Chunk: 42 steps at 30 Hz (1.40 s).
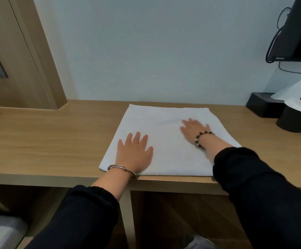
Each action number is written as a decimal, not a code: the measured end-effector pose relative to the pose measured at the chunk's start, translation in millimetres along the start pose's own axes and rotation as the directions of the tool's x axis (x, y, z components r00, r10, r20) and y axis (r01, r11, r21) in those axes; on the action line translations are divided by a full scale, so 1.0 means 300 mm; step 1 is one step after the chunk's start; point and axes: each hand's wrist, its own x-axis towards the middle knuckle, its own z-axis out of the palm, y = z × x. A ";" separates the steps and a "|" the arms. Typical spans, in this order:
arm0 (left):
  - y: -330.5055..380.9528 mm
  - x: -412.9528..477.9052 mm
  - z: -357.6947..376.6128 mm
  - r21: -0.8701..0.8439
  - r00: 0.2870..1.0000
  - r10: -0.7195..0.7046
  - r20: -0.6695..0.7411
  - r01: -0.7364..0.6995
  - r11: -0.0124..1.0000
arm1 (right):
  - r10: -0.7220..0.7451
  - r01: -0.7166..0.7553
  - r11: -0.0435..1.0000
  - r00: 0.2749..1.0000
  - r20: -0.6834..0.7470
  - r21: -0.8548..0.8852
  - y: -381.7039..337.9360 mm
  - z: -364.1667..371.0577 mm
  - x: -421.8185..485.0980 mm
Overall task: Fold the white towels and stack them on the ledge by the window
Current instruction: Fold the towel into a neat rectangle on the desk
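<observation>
I see the white towel (165, 139) flat on the wooden desk (47, 141), mid-frame. My left hand (134, 153) and right hand (193, 129) press it, fingers straight; the right is blurred. The monitor (297, 31) is cut off upper right.

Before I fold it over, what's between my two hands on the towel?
Nothing but flat white towel: the left hand and the right hand both rest open on it, with bare cloth between them, as the head view shows.
</observation>
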 end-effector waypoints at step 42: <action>0.003 0.012 -0.004 -0.017 1.000 -0.003 0.003 0.003 1.000 | -0.206 0.219 0.973 0.967 0.150 -0.072 -0.010 0.027 -0.018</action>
